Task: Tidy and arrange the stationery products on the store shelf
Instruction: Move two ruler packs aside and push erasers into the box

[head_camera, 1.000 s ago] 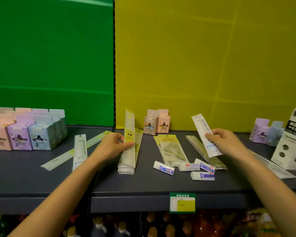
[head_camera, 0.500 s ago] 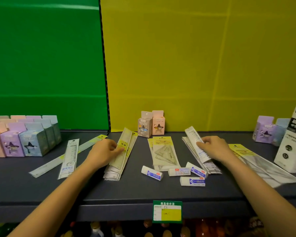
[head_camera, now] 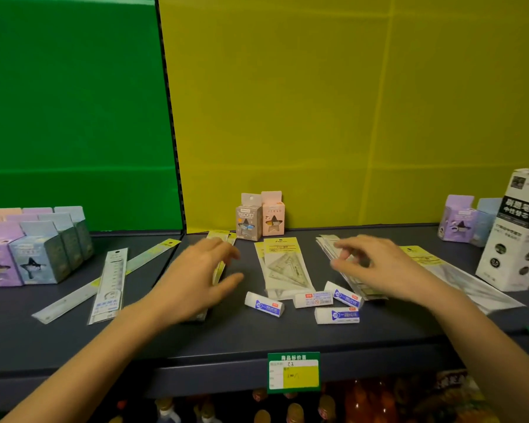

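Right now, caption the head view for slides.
Left hand and right hand hover open over ruler packs on the shelf.

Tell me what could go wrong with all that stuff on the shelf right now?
The four erasers lie loose near both hands, so a sweep by the left hand or right hand might knock one off the shelf front. The ruler packs under the right hand are fanned out; they could slide apart.
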A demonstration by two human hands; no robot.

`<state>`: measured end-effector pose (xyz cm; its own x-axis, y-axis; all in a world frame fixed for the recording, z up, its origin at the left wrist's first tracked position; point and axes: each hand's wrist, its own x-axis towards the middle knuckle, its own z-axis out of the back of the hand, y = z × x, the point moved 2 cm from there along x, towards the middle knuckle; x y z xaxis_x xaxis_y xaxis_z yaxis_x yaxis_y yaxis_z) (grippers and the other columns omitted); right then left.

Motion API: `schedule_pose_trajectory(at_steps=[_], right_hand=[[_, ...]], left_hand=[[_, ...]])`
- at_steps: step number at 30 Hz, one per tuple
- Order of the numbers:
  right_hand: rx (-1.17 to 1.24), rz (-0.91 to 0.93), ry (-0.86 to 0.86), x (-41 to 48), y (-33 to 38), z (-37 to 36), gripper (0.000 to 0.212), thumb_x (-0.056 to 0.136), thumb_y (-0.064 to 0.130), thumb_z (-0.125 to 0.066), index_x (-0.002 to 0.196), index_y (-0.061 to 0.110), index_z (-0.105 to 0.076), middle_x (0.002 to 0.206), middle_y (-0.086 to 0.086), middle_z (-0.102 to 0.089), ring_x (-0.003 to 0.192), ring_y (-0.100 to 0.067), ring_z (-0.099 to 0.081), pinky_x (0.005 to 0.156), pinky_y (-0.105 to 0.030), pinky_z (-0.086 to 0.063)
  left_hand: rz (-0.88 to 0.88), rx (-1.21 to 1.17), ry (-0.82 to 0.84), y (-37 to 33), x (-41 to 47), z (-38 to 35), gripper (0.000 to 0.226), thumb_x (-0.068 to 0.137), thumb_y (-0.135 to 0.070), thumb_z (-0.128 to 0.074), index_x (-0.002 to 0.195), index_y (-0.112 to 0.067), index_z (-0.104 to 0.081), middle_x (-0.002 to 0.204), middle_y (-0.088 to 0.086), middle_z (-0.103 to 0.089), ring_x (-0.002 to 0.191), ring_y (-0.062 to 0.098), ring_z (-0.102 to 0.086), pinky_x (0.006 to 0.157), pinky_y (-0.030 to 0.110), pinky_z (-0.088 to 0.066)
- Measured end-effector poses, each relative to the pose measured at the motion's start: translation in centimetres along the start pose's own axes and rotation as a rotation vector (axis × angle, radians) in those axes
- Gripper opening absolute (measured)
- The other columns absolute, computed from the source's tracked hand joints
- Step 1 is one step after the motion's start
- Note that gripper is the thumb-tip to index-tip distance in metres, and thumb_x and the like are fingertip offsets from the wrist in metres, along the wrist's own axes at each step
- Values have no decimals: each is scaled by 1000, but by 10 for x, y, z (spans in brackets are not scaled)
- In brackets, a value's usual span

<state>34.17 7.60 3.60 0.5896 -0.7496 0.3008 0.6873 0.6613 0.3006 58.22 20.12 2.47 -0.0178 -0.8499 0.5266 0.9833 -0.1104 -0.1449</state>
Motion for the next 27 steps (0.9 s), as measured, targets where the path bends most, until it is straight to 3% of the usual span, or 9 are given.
schedule_pose_trajectory(at_steps=[3, 6, 15, 20, 23, 27], right_hand=[[-73, 55, 223, -25, 15, -5, 71, 78, 60, -54, 138, 30, -34, 132, 13, -48, 112, -4, -44, 98, -24, -38], [-197, 48, 275, -32, 17, -14, 77, 72, 67, -55, 137, 32, -32, 141, 9, -41, 125, -10, -40, 103, -29, -39], [-184, 5, 326, -27, 13, -23, 60, 76, 63, -54, 124, 27, -47, 129, 3, -47, 114, -15, -46, 95, -30, -40], [-110, -29, 359, -24, 16, -18, 45, 74, 58, -62, 105, 29, -47, 106, 7, -44, 99, -14, -48, 85, -27, -40], [-77, -27, 372, -23, 15, -18, 42, 75, 54, -64, 102, 30, -44, 104, 9, -47, 100, -15, -49, 85, -28, -42], [-1, -3, 371, -27, 14, -21, 31, 79, 46, -63, 100, 31, -44, 103, 9, -51, 96, -13, -50, 80, -25, -41]], left_hand=[[-93, -55, 178, -18, -10, -6, 40, 85, -48, -53, 120, -27, -51, 120, -10, -52, 109, 4, -46, 94, 17, -34], [-140, -27, 247, -24, -13, -13, 41, 85, -50, -52, 121, -30, -50, 123, -12, -51, 114, 3, -43, 97, 16, -33], [-189, 54, 396, -27, -11, -24, 29, 95, -37, -38, 116, -20, -48, 117, -2, -47, 108, 11, -41, 93, 19, -33], [-202, 95, 429, -34, -11, -26, 22, 99, -28, -29, 113, -17, -39, 120, 3, -47, 105, 16, -41, 90, 23, -33], [-199, 120, 399, -37, -12, -25, 23, 98, -27, -27, 115, -16, -38, 119, 4, -46, 103, 17, -41, 89, 24, -32], [-96, 70, 341, -38, -10, -20, 15, 97, -31, -28, 100, -19, -36, 114, 2, -49, 101, 17, -44, 88, 26, -35]])
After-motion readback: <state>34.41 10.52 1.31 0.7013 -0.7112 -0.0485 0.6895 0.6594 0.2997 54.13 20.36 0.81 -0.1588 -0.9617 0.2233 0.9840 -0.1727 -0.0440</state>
